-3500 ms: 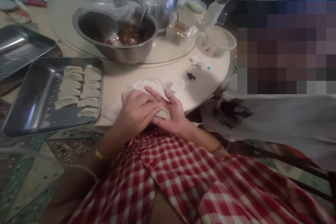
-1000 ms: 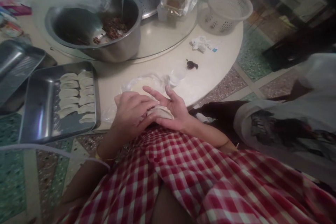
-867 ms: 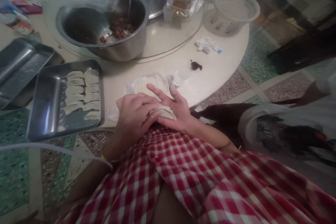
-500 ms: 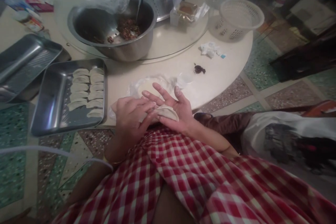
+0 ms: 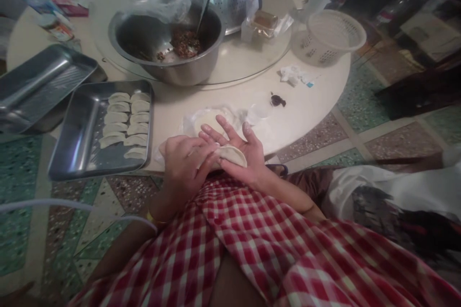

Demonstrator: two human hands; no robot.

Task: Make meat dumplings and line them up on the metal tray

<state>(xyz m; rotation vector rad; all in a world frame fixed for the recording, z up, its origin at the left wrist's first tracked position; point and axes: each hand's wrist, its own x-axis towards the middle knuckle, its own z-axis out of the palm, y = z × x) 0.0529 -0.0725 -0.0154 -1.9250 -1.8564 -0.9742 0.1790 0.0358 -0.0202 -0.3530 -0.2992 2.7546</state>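
A half-moon dumpling [image 5: 235,154] lies across the palm of my right hand [image 5: 252,153]. The fingers of that hand are spread and dusted with flour. My left hand [image 5: 183,160] is closed at the dumpling's left end, its fingertips pinching the dough edge; that end is partly hidden behind them. Just beyond both hands, pale round dough wrappers [image 5: 207,121] rest on a floury plastic sheet. To the left, a metal tray [image 5: 84,132] holds two columns of folded dumplings [image 5: 117,117].
Behind the hands, a steel bowl [image 5: 173,74] with dark chopped filling [image 5: 185,44] and a spoon sits on a glass turntable. Empty metal trays [image 5: 46,84] lie at left. A white plastic basket [image 5: 334,33] and crumpled tissue [image 5: 293,76] are at right. Someone sits at the right.
The view has shifted slightly, so the tabletop things appear farther right. Both hands stay at the dumpling, with only slight finger movement at its edge.
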